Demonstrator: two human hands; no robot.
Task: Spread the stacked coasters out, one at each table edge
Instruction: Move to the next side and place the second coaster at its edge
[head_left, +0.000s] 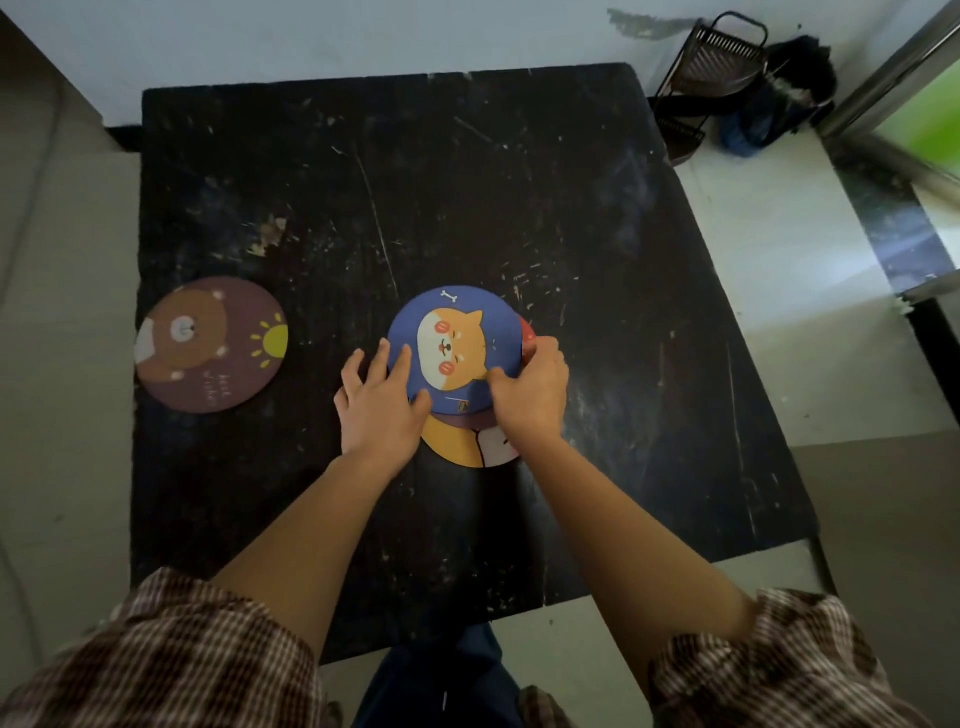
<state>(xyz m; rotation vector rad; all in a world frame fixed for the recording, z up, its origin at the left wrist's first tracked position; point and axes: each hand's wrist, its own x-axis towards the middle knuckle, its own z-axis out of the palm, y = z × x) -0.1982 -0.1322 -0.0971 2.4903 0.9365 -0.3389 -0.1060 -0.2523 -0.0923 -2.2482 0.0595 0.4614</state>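
A round blue coaster (457, 332) with a dog face tops a small stack near the middle of the black table (467, 182). Under it a yellow and white coaster (457, 441) pokes out toward me, and a red edge (527, 332) shows at the right. My right hand (532, 389) pinches the blue coaster's right rim, thumb on top. My left hand (379, 400) lies flat with fingers spread on the stack's left side. A brown bear coaster (210, 343) lies alone at the table's left edge.
The table is scratched and stands on a pale tiled floor. A dark wire rack (711, 78) and a dark bundle (779, 98) sit on the floor beyond the far right corner. A metal door frame (893, 67) runs along the right.
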